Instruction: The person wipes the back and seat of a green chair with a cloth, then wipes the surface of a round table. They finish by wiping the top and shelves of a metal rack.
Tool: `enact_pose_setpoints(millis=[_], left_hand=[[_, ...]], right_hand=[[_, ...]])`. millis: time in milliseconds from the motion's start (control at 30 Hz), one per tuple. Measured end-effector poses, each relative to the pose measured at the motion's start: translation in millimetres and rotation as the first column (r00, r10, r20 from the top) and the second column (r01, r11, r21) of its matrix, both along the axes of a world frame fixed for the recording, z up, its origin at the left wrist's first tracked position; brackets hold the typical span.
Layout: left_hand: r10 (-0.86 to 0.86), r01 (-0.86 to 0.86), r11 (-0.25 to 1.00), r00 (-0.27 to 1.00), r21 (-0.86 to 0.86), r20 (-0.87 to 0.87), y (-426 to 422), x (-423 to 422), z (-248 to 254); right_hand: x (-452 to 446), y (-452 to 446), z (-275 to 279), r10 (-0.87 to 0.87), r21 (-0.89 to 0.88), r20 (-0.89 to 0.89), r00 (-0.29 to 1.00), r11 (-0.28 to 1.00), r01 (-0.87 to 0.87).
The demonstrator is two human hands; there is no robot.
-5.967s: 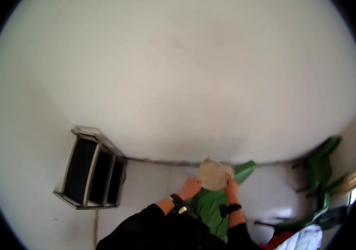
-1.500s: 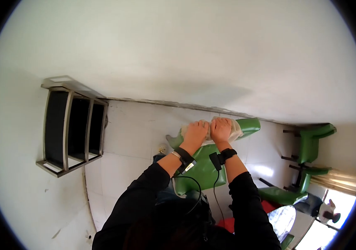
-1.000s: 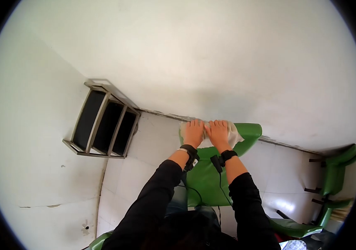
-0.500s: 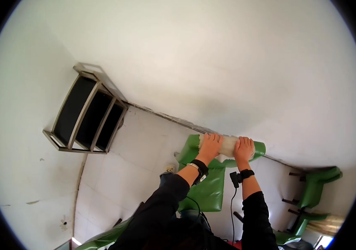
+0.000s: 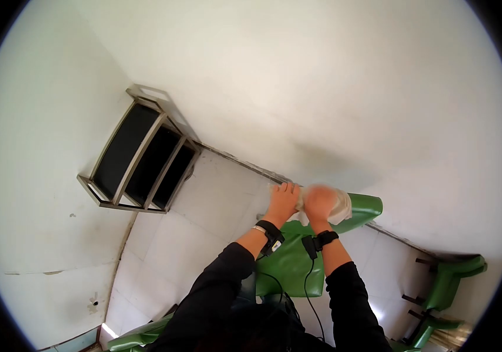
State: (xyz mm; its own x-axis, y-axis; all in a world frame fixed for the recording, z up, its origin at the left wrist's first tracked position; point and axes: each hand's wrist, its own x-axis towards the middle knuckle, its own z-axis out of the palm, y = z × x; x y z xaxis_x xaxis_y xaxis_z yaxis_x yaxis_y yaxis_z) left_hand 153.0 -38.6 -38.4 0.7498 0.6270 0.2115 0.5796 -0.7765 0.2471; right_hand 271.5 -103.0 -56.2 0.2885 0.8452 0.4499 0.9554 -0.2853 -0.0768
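Observation:
A beige cloth lies over the top of the backrest of a green chair. My left hand rests on the cloth's left part, its fingers bent over the upper edge of the backrest. Close beside it on the right, my right hand is on the cloth too, blurred by motion, so its fingers cannot be made out. Both wrists wear black bands, with a dark cable hanging from the right one.
A metal-framed rack with black panels stands at the left by the wall. More green chairs are at the lower right, and another green seat shows at the lower left. The white wall rises just beyond the backrest.
Earlier both hands held the cloth up in front of the chair; now it lies over the backrest. Since half a second ago, my right hand has moved left, close to my left hand.

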Motion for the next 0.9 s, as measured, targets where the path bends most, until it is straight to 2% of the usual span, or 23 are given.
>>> enact_pose_setpoints(millis=[33,167,233,300,333,400,467,533,667,733,900], left_hand=[[-0.006,0.006,1.000,1.000,-0.001,0.001,0,2,1],[0.026,-0.028,0.999,0.996,-0.025,-0.089,-4,4,7],[0.027,-0.026,1.000,0.992,0.012,-0.125,-1,3,13],[0.016,-0.038,0.995,0.972,-0.090,-0.236,-4,6,18],[0.007,-0.025,0.997,0.970,-0.071,-0.244,-4,6,18],[0.010,0.003,0.997,0.985,0.073,-0.174,-7,3,14],[-0.004,0.020,0.998,0.975,0.067,-0.221,-8,2,10],[-0.023,0.041,0.997,0.966,0.063,-0.257,-10,10,13],[-0.046,0.066,0.995,0.967,0.073,-0.251,-20,28,9],[-0.073,0.096,0.990,0.973,0.099,-0.220,-32,47,-2],[-0.132,0.144,0.987,0.981,0.075,-0.145,-53,103,-2]], right_hand=[[4,-1,-8,-0.022,-0.055,0.160,0.987,0.998,0.031],[9,0,-8,0.068,-0.049,0.129,0.989,0.997,-0.062],[6,4,23,0.114,0.091,-0.137,0.984,0.991,-0.102],[7,2,16,0.102,0.074,-0.112,0.988,0.993,-0.094],[8,2,14,0.103,0.031,-0.076,0.992,0.994,-0.101],[9,0,14,0.113,0.032,-0.086,0.990,0.993,-0.110],[11,-4,16,0.125,0.025,-0.089,0.988,0.992,-0.123],[18,-3,14,0.177,0.200,-0.198,0.964,0.970,-0.137],[44,-16,9,0.135,0.248,-0.143,0.981,0.964,-0.096],[68,-34,8,0.025,0.176,-0.116,0.993,0.984,-0.004],[117,-59,15,-0.083,0.126,-0.042,0.996,0.988,0.087]])
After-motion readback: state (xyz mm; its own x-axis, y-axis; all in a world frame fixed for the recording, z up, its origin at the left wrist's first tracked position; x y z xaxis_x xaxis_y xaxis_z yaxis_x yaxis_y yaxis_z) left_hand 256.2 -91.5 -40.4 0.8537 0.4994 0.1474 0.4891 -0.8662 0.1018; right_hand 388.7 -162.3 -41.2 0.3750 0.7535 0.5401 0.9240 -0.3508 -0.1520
